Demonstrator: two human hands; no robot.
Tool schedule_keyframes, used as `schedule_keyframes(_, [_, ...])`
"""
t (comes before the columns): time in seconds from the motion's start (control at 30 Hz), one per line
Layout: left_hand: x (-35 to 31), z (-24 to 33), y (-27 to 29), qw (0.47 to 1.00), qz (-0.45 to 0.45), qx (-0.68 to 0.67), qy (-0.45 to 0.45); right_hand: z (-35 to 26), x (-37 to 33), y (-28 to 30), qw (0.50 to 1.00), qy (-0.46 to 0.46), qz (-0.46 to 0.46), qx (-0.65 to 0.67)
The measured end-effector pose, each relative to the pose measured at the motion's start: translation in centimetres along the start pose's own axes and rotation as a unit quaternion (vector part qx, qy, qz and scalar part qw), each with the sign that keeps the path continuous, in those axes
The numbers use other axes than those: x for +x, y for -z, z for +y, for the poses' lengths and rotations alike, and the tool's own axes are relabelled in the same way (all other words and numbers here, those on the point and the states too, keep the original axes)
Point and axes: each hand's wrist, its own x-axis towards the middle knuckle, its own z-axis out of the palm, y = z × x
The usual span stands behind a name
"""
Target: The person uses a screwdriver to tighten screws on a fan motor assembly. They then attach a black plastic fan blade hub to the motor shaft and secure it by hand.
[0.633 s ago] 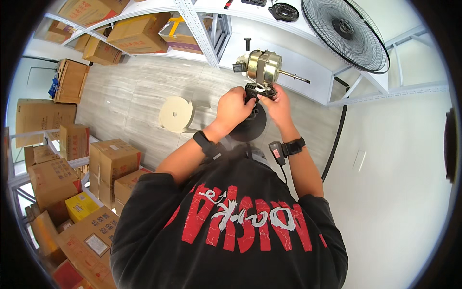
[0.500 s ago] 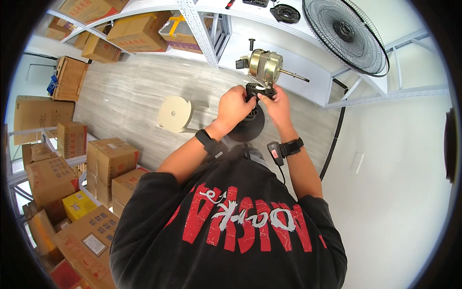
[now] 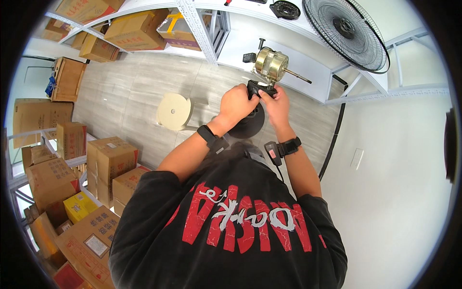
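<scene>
Both my hands grip a black plastic housing (image 3: 255, 88) beneath a brass-coloured fan motor (image 3: 271, 64). My left hand (image 3: 236, 104) is closed round its left side, thumb pressed on top. My right hand (image 3: 277, 107) pinches the right side. The motor stands above my fingers, its steel shaft (image 3: 298, 76) pointing right and slightly down; a black knob (image 3: 261, 42) sticks up behind it. Wires run from the motor toward the housing. Below my hands is a round black base (image 3: 250, 126), partly hidden by my left hand and wrist.
A black fan grille (image 3: 344, 29) leans at the right end of the white shelf (image 3: 288, 45). A round black part (image 3: 286, 9) lies on the upper shelf. A cream stool (image 3: 174, 111) stands on the floor to my left. Cardboard boxes (image 3: 111, 161) fill the left side.
The motor has shifted slightly right and tilted, its shaft now angled more downward. Both hands keep hold of the black housing, hardly moved.
</scene>
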Motion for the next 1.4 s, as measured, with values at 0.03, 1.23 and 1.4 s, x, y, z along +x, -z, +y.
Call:
schedule_keyframes(0.03, [0.2, 0.1, 0.1, 1.000, -0.011, 0.013, 0.001, 0.5, 0.0, -0.1, 1.000, 0.005, 0.000, 0.006])
schedule_keyframes(1.23, [2.5, -2.3, 0.2, 0.824, -0.234, -0.402, 0.324, 0.3, 0.2, 0.4, 0.986, 0.078, 0.019, -0.146])
schedule_keyframes(1.4, [1.7, -2.4, -0.3, 0.864, -0.225, -0.368, 0.259, -0.3, -0.1, 0.4, 0.984, 0.077, 0.022, -0.158])
